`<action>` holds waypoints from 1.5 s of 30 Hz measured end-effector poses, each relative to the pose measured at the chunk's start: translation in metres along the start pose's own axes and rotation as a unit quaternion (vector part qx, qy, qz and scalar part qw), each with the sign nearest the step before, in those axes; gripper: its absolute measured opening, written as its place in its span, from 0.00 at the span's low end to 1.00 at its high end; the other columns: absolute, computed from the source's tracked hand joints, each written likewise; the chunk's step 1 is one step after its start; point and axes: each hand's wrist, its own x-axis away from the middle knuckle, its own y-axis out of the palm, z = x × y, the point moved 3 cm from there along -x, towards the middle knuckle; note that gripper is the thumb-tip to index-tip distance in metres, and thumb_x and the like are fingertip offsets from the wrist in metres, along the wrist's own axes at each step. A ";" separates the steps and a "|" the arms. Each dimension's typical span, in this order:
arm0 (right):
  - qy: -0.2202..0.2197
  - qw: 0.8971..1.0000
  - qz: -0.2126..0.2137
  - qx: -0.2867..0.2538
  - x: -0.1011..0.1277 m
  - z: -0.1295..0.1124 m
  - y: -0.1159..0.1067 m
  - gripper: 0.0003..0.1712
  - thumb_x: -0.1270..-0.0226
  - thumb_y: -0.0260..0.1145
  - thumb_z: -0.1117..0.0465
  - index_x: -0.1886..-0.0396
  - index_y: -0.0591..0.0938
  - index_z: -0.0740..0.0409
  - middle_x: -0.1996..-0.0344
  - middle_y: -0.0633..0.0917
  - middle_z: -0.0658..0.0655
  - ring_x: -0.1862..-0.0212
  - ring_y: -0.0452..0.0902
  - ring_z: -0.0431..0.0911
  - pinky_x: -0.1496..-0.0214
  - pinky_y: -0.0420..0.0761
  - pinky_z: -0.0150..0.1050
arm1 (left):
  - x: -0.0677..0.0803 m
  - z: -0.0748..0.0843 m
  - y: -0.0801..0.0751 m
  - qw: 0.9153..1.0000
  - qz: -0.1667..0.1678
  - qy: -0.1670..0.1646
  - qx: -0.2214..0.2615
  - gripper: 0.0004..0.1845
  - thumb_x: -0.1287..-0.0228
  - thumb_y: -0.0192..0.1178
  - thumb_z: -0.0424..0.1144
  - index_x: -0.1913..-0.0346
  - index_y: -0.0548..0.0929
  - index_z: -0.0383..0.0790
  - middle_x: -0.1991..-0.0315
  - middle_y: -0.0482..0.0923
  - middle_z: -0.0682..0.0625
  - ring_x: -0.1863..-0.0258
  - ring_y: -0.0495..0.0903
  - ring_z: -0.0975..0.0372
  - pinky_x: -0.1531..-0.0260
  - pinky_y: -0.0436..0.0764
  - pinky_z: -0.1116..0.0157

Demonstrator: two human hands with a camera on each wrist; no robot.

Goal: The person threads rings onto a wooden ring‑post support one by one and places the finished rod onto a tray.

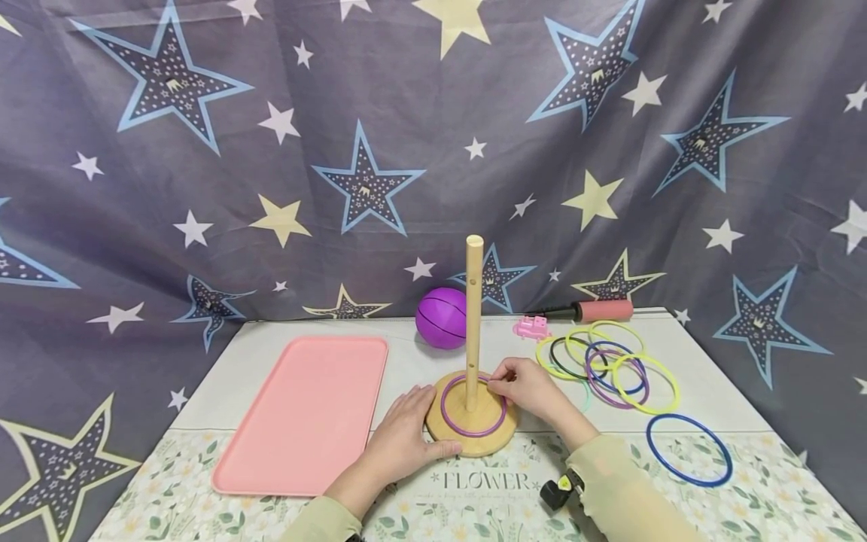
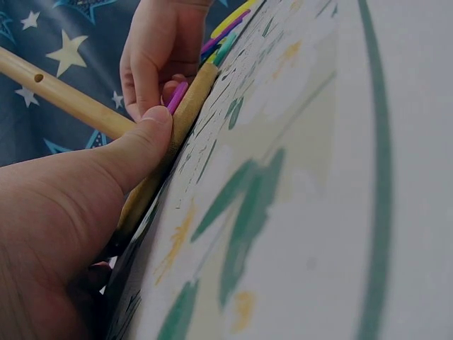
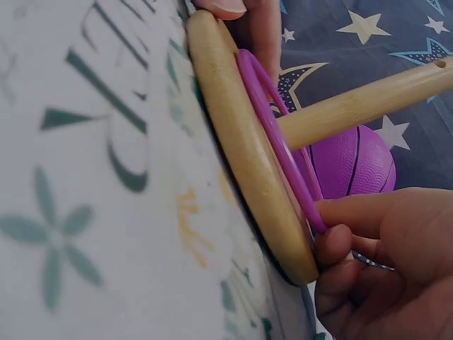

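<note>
We see a wooden ring stand on the table [image 1: 420, 361]: a round base [image 1: 472, 446] with an upright peg [image 1: 473, 316] rising from its middle. A purple ring [image 1: 448, 418] lies on the base around the peg. The right hand [image 1: 531, 389] reaches in from the right side, and its fingers [image 3: 354, 216] are closed together on the ring at its far right edge; the right wrist view shows the thumb and forefinger pinching the thin purple hoop just above the base's rim. The left hand [image 1: 401, 443] rests against the near left edge of the base, fingers fairly straight along the rim and the thumb [image 2: 138, 145] pressed flat against its side, so it braces the base without wrapping round it. To the left of the stand lies a pink tray [image 1: 305, 414], flat on the table. Behind the peg sits a purple ball [image 1: 440, 318], close to the star-patterned backdrop [image 1: 271, 150]. To the right, well apart from the stand, a loose pile of rings [image 1: 609, 365] in yellow, purple, blue and black overlaps, and a single blue ring [image 1: 689, 449] lies nearer to us on its own. A small pink toy [image 1: 531, 327] and a pump with a pink handle [image 1: 596, 309] lie at the back edge.
</note>
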 end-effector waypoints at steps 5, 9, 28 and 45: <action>-0.005 1.000 0.016 0.027 -0.001 0.000 0.005 0.11 0.26 0.76 0.66 0.70 0.85 0.55 0.80 0.81 0.49 0.79 0.75 0.41 0.77 0.75 0.34 | 0.001 0.000 0.000 1.000 0.000 0.002 0.001 0.60 0.38 0.78 0.67 0.18 0.68 0.27 0.20 0.68 0.32 0.16 0.61 0.39 0.15 0.57 0.40; -0.008 0.998 0.029 0.047 -0.001 0.001 0.007 0.12 0.27 0.77 0.66 0.71 0.84 0.54 0.80 0.80 0.48 0.78 0.74 0.41 0.76 0.74 0.34 | 0.001 0.000 0.000 1.000 -0.002 0.002 -0.001 0.60 0.38 0.77 0.69 0.18 0.68 0.27 0.19 0.68 0.32 0.16 0.61 0.39 0.15 0.57 0.40; -0.019 0.996 0.057 0.072 -0.002 0.003 0.008 0.13 0.30 0.80 0.64 0.72 0.84 0.53 0.78 0.82 0.46 0.74 0.75 0.41 0.71 0.76 0.35 | 0.000 -0.001 0.001 1.000 -0.003 -0.002 -0.010 0.61 0.39 0.78 0.68 0.18 0.68 0.26 0.19 0.68 0.32 0.16 0.61 0.40 0.15 0.56 0.42; 0.009 0.998 0.004 -0.059 0.003 0.005 -0.002 0.07 0.24 0.78 0.61 0.60 0.89 0.60 0.75 0.84 0.54 0.75 0.78 0.43 0.74 0.78 0.31 | 0.000 -0.001 0.000 1.000 0.003 0.005 -0.008 0.61 0.39 0.78 0.69 0.18 0.68 0.27 0.19 0.68 0.32 0.16 0.61 0.39 0.15 0.56 0.41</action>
